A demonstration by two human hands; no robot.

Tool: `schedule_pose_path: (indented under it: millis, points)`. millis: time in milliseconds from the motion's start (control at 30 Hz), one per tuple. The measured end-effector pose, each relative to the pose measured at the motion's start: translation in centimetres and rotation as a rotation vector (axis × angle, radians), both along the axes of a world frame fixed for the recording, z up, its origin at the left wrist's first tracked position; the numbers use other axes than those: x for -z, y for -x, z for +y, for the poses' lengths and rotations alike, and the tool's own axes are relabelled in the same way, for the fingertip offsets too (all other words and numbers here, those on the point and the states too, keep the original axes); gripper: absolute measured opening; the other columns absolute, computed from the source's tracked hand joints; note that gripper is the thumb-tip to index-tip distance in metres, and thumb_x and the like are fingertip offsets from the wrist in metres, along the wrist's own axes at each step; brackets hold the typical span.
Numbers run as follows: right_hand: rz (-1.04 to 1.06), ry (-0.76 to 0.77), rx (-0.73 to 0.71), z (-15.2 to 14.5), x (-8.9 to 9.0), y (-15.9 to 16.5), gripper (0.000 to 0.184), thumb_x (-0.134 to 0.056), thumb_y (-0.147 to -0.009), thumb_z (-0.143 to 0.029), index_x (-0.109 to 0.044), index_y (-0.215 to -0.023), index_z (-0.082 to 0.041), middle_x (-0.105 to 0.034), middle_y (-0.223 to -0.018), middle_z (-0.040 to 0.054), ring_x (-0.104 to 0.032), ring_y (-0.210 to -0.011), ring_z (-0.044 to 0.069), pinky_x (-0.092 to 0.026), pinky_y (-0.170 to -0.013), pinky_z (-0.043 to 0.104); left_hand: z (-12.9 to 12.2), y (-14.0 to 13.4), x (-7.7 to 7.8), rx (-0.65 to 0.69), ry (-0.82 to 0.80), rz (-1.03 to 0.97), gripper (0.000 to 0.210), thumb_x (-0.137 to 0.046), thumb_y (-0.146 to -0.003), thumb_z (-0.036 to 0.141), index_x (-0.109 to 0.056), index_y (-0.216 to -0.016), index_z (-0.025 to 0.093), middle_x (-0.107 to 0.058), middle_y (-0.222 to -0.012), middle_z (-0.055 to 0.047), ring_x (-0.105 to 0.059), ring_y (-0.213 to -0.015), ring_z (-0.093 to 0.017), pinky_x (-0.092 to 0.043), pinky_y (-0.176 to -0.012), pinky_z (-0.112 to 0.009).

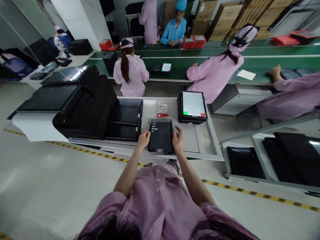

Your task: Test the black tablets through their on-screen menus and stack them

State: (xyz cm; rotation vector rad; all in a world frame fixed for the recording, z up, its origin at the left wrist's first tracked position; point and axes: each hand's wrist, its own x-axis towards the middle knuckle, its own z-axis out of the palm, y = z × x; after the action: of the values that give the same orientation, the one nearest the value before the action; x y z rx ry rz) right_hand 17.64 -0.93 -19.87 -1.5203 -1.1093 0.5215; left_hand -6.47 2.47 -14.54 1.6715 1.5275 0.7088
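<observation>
1. I see the dark tablet (160,138) on the near side of the red-and-white packet (162,110).
2. The left hand (143,140) grips the tablet's left edge.
3. The right hand (177,140) is half-curled at its right edge (I cannot tell whether it's clamped).
4. Right of the packet, I spot a lit screen (193,103); left, black panels (126,111).
</observation>
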Motion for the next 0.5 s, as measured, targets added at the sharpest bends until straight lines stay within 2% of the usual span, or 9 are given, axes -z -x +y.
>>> schedule_pose_path:
  millis: [133,267,500]
  points:
    - [0.091,-0.02,0.033,0.3,0.5,0.0,0.046,-0.049,-0.108,-0.052,-0.06,-0.14,-0.021,-0.073,-0.138,0.0162,-0.071,-0.127,0.026,-0.059,-0.107,0.046,-0.1,0.1,-0.2,0.006,0.006,-0.006,0.036,-0.046,-0.11,0.031,-0.08,-0.116,0.021,-0.074,-0.144,-0.01,-0.068,-0.136,-0.022,-0.045,-0.123,-0.033]
    - [0.168,0.028,0.028,0.2,-0.3,0.2,0.044,-0.053,-0.105,-0.048,-0.062,-0.138,-0.021,-0.076,-0.134,0.0149,-0.074,-0.12,0.026,-0.059,-0.108,0.048,0.0,0.1,-0.1,0.006,0.009,-0.012,0.037,-0.046,-0.11,0.032,-0.08,-0.117,0.021,-0.073,-0.145,-0.01,-0.068,-0.137,-0.024,-0.046,-0.123,-0.035]
    - [0.175,0.031,0.002,0.0,-1.4,0.3,0.042,-0.053,-0.103,-0.046,-0.064,-0.136,-0.022,-0.076,-0.136,0.0144,-0.073,-0.125,0.027,-0.056,-0.113,0.05,0.1,0.1,0.2,0.007,-0.01,-0.019,0.036,-0.046,-0.109,0.031,-0.08,-0.115,0.02,-0.075,-0.142,-0.011,-0.069,-0.135,-0.023,-0.047,-0.122,-0.034]
